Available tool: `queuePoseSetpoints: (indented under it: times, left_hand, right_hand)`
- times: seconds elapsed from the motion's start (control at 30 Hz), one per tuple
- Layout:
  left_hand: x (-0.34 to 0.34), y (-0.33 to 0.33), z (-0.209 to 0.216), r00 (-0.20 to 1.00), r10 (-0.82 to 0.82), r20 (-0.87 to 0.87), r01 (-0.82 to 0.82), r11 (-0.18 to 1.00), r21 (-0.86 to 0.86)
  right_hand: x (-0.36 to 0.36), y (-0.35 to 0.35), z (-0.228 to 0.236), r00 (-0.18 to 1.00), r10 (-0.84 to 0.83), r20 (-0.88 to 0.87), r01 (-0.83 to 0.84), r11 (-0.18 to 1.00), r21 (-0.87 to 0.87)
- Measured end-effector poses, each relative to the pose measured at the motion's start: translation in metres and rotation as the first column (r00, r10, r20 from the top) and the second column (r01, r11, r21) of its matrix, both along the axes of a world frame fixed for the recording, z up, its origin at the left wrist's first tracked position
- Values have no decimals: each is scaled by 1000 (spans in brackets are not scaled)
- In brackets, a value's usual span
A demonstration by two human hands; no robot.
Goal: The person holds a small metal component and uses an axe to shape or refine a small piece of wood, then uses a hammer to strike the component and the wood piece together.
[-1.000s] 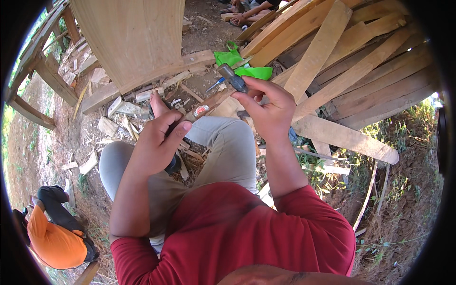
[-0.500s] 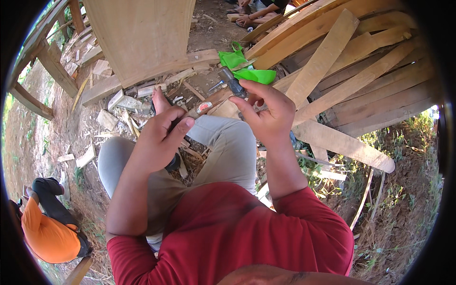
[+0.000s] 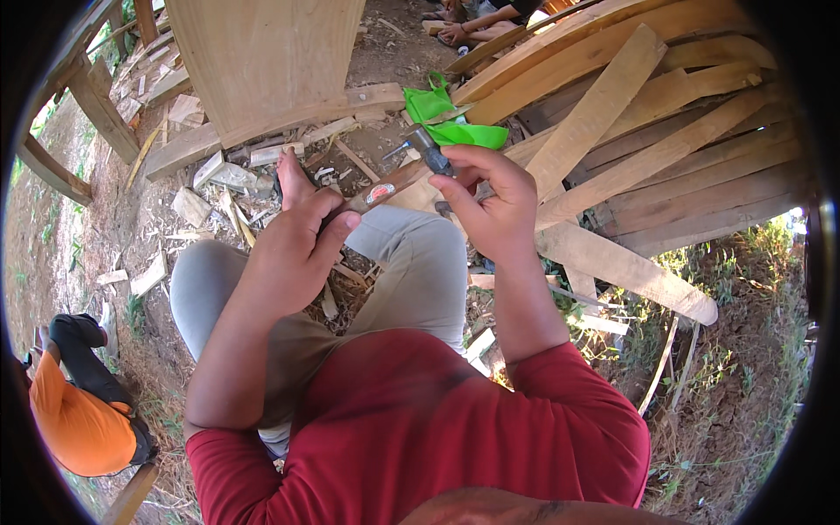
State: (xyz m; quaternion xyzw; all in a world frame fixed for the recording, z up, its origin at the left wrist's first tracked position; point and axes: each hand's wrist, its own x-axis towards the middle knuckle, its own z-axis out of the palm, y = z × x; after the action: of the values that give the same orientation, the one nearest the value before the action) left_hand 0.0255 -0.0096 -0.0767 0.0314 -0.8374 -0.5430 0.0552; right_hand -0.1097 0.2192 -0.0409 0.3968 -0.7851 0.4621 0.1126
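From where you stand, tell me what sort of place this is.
Probably an outdoor woodworking or building site: rough planks are stacked on bare dirt, offcuts litter the ground beside a large wooden panel, and the left hand and right hand hold a hammer.

Sunlit dirt ground (image 3: pixel 385 52), stacked wooden planks (image 3: pixel 647 131), scattered wood scraps (image 3: pixel 210 192), grass (image 3: pixel 744 289).

Green bag (image 3: pixel 451 118) on stacked planks (image 3: pixel 665 166); offcuts (image 3: pixel 219 188) on dirt; orange-shirted person (image 3: pixel 79 420).
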Motion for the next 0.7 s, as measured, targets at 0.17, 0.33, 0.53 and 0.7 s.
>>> queuePoseSetpoints:
  times: [0.17, 0.33, 0.53, 0.7]
  left_hand:
    - [0, 0, -5, 984, -105, 147, 102, 994, 27]
    - [2, -5, -2, 964, -213, 156, 168, 951, 259]
    - [0, -2, -2, 950, -270, 156, 222, 937, 269]
    - [1, 10, 1, 961, -239, 140, 228, 969, 92]
  right_hand:
    - [3, 2, -4, 997, 51, 55, -55, 997, 60]
    - [-10, 11, 3, 923, 125, 363, -117, 992, -45]
    - [-55, 1, 19, 880, 314, 355, -185, 917, -353]
    - [-35, -33, 4, 704, 488, 516, -400, 873, -279]
